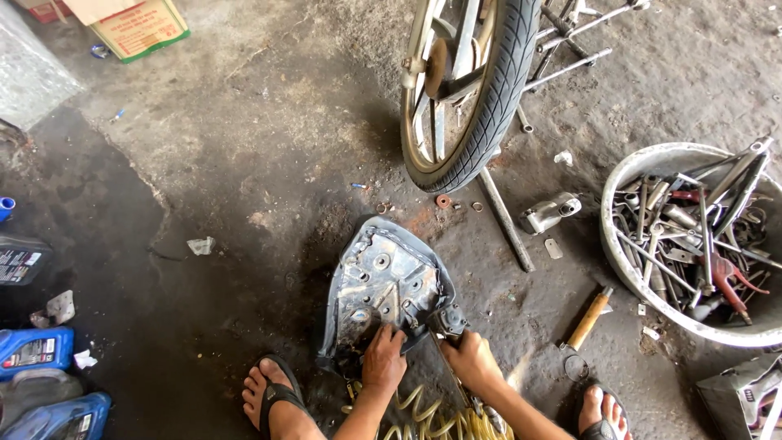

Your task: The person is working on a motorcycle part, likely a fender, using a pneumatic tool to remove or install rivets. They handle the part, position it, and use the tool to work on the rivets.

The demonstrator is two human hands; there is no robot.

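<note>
An upturned motorbike seat base [383, 281], grey metal with holes and rust, lies on the floor between my feet. My left hand [383, 361] presses down on its near edge. My right hand [470, 358] grips a dark air tool [449, 321] whose head touches the seat's right edge. A coiled yellow air hose [423, 415] runs from the tool back between my forearms.
A motorbike wheel [468, 90] on its stand rises just behind the seat. A white basin of tools [692, 244] sits at right, with a wooden-handled tool [588, 320] beside it. Blue oil bottles [37, 350] stand at left. My sandalled feet [277, 399] flank the seat.
</note>
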